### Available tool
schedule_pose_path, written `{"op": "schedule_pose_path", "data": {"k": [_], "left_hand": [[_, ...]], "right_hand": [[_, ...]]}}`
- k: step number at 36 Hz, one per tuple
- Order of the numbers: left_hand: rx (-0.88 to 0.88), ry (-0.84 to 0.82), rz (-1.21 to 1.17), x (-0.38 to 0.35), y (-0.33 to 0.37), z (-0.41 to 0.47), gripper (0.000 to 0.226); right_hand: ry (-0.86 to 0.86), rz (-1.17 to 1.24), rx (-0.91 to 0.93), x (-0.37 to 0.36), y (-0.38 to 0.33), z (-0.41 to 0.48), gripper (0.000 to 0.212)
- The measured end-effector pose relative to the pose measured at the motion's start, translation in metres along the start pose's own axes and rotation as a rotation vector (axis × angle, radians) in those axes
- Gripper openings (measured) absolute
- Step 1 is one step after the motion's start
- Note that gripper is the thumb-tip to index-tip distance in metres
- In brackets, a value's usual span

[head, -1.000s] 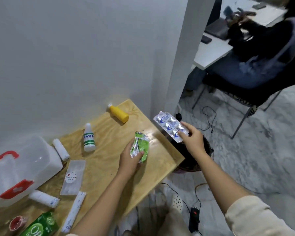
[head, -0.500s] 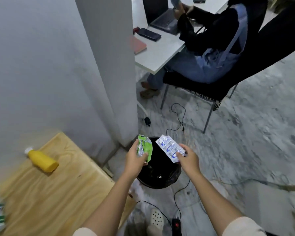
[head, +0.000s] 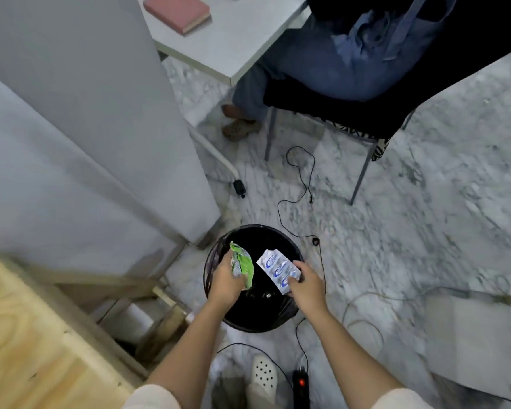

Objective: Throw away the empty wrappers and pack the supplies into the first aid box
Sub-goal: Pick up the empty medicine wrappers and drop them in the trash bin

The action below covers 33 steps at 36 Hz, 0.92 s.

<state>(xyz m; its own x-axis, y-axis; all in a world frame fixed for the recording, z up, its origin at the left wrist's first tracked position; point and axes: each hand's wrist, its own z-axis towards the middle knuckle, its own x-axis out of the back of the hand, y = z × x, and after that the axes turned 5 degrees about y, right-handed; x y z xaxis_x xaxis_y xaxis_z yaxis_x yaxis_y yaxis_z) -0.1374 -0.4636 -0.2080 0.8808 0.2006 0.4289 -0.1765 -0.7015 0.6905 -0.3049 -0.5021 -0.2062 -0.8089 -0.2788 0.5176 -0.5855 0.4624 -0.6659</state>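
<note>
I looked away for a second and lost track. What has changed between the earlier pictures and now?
The person turned from the wooden table to the black bin on the floor. The left hand lifted the green wrapper off the table, and the right hand carried the blister pack along; both now hang over the bin's opening. Neither grip has changed: nothing has been dropped yet.

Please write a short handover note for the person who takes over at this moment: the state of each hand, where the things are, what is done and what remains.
Left hand: shut on the green wrapper, held above the black bin.
Right hand: shut on the silver blister wrapper, also above the bin.
Done: both wrappers brought to the bin.
Left: release them into it, then go to the wooden table and pack the supplies; the first aid box is out of view here.
</note>
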Motion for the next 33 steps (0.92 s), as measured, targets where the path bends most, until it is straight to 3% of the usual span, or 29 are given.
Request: {"op": "schedule_pose_path", "data": {"k": [5, 8, 11, 16, 25, 33], "left_hand": [[0.052, -0.099, 0.028, -0.008, -0.008, 0.013, 0.066], [0.106, -0.123, 0.026, -0.010, -0.009, 0.016, 0.045], [0.126, -0.124, 0.033, -0.010, -0.012, 0.016, 0.062], [0.073, -0.120, 0.077, -0.001, -0.002, 0.005, 0.056], [-0.083, -0.032, 0.129, 0.056, 0.039, -0.036, 0.046], [-0.226, 0.180, 0.103, 0.162, 0.060, -0.119, 0.041]], "right_hand": [[-0.115, -0.010, -0.051, -0.007, 0.006, 0.013, 0.049], [-0.155, 0.020, -0.087, -0.010, 0.007, 0.017, 0.051], [-0.153, 0.023, -0.100, -0.010, 0.006, 0.018, 0.047], [-0.148, -0.024, -0.056, -0.005, -0.005, 0.013, 0.040], [-0.134, -0.077, 0.099, 0.013, -0.065, -0.020, 0.026], [-0.175, -0.094, 0.349, 0.002, -0.155, -0.105, 0.023]]}}
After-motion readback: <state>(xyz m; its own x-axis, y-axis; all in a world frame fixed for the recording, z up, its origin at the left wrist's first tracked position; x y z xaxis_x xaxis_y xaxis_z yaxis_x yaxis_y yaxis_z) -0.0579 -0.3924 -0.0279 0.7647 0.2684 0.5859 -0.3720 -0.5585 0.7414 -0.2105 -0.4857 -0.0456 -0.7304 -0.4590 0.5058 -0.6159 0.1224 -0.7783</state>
